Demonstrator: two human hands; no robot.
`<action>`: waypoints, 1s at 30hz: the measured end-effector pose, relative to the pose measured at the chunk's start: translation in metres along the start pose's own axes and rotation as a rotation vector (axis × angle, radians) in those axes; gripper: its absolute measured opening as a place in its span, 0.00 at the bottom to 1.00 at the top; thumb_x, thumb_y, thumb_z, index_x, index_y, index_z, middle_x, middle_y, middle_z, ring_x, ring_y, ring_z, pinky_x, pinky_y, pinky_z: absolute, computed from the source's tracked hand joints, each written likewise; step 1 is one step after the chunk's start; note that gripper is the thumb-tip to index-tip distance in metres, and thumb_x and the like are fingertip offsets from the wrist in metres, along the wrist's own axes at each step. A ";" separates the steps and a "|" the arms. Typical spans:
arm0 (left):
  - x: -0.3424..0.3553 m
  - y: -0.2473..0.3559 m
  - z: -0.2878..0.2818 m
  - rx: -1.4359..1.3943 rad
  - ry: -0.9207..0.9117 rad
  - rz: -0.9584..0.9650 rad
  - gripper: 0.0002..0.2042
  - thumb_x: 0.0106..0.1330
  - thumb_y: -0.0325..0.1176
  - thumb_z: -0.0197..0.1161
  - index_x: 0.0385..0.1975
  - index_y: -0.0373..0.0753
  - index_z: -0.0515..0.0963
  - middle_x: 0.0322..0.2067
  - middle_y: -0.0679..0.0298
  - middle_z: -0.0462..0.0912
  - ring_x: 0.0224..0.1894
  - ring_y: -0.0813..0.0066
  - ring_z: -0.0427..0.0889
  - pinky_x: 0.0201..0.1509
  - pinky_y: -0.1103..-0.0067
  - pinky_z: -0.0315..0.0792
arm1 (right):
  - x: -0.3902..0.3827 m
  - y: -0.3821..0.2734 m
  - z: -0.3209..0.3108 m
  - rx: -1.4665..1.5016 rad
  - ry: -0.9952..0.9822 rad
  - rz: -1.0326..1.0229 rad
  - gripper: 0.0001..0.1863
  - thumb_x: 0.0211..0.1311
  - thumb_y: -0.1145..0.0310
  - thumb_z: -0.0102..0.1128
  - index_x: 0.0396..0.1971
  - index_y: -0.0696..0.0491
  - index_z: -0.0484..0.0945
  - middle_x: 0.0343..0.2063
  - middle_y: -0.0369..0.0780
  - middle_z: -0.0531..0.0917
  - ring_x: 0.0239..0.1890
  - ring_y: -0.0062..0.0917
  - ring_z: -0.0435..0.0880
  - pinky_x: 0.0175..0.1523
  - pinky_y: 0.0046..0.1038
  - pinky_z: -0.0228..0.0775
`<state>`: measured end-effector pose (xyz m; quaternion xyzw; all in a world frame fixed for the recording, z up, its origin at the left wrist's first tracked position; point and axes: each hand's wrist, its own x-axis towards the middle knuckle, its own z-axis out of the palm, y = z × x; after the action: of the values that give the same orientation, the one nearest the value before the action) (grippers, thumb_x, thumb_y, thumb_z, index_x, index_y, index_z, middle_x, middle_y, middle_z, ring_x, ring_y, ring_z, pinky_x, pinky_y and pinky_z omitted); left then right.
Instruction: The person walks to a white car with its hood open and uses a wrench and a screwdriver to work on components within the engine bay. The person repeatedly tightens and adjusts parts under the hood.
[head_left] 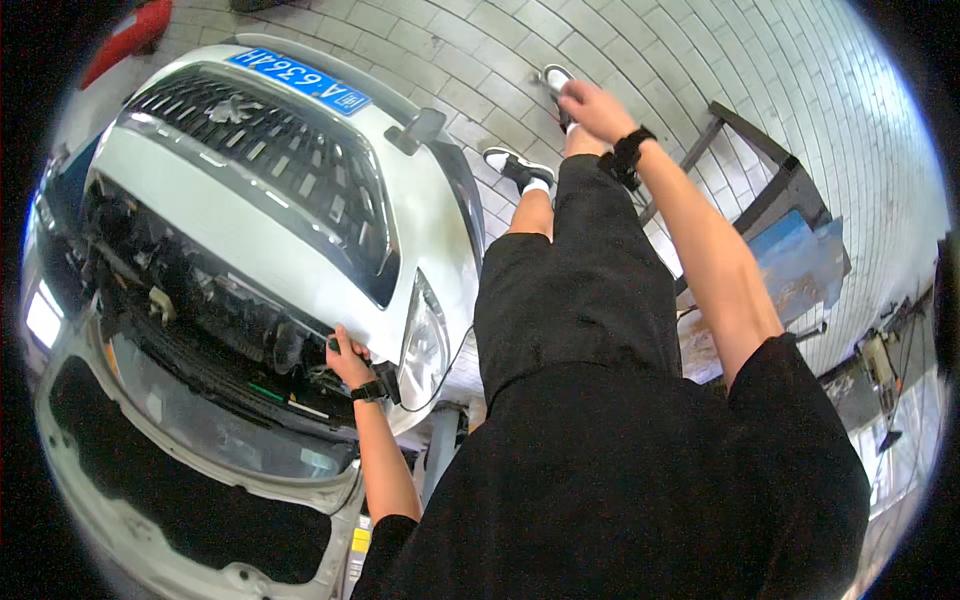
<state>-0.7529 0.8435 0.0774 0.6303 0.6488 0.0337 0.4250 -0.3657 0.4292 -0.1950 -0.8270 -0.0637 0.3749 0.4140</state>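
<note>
My left hand [349, 362] is at the front edge of the open engine bay [190, 290] of a white car, beside the headlight [425, 335]. Its fingers are curled round a small dark thing that is mostly hidden, so its kind cannot be made out. A black band with a small dark box is strapped on that wrist, and a thin cable runs from it. My right hand [598, 112] hangs over the tiled floor near my shoes, apart from the car. Its fingers are loosely curled, with nothing visible in them. Another black device [628, 155] is strapped on the right wrist.
The raised hood [190, 490] stands behind the engine bay. The car's front has a dark grille [270, 150], a blue plate [300, 80] and a side mirror [418, 130]. To my right is a dark metal frame [755, 140] with a blue, stained panel [800, 260]. Something red [125, 40] is at the far left.
</note>
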 end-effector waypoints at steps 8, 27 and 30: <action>-0.002 -0.002 0.000 -0.011 0.010 0.004 0.16 0.75 0.41 0.64 0.27 0.41 0.69 0.15 0.71 0.67 0.14 0.81 0.65 0.16 0.80 0.59 | 0.011 0.013 -0.036 0.040 0.014 0.172 0.17 0.68 0.59 0.59 0.47 0.56 0.82 0.32 0.47 0.88 0.38 0.41 0.88 0.46 0.40 0.77; 0.005 -0.013 0.005 -0.035 0.188 0.076 0.24 0.66 0.53 0.72 0.24 0.36 0.75 0.13 0.64 0.75 0.11 0.74 0.76 0.16 0.76 0.69 | 0.032 -0.184 -0.122 -0.431 -0.263 -0.006 0.14 0.67 0.60 0.59 0.43 0.54 0.83 0.23 0.40 0.84 0.26 0.26 0.85 0.34 0.32 0.76; 0.004 -0.005 0.004 0.064 0.147 0.137 0.25 0.65 0.53 0.72 0.26 0.33 0.75 0.14 0.62 0.77 0.12 0.72 0.78 0.17 0.75 0.70 | 0.055 -0.235 -0.034 -0.450 -0.307 -0.253 0.15 0.66 0.59 0.60 0.45 0.53 0.84 0.26 0.44 0.87 0.31 0.36 0.87 0.41 0.37 0.78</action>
<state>-0.7537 0.8435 0.0702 0.6822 0.6344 0.0882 0.3527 -0.2556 0.5833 -0.0410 -0.8172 -0.3094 0.4176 0.2492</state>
